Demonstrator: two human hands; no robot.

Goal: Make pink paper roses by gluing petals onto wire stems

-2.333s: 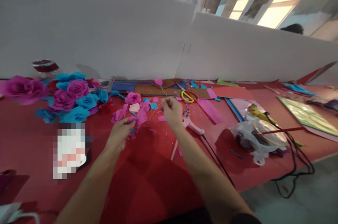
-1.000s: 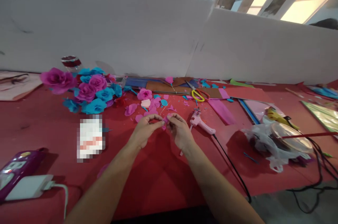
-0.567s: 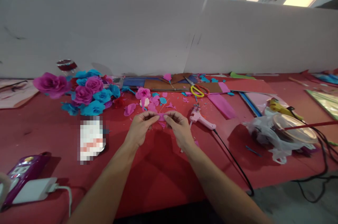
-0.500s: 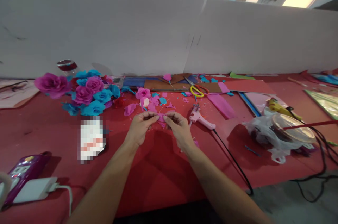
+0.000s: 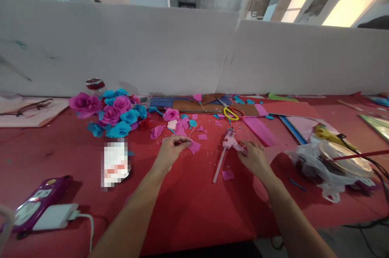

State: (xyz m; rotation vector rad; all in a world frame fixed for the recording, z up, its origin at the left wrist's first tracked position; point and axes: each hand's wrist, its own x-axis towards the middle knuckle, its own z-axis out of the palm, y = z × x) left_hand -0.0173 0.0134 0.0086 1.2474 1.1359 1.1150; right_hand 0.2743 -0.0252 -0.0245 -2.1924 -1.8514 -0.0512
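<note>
Between the thumb and fingers of my left hand is a small piece of pink crepe paper, its free end pointing right. My right hand is closed round the handle of a pink hot glue gun, which lies on the table with its nozzle pointing away. A clear glue stick sticks out of its back end toward me. Small pink paper squares lie nearby, one below the gun. Loose petals and a pink paper rose are beyond my left hand.
Pink and blue paper roses stand at the left, behind a blurred white object. A purple power strip holds a white charger. Yellow-handled scissors lie at the back. A bagged round container sits at the right.
My right hand has let go of the pink paper and moved right to the glue gun's handle. My left hand still pinches the paper. The view has tilted up slightly.
</note>
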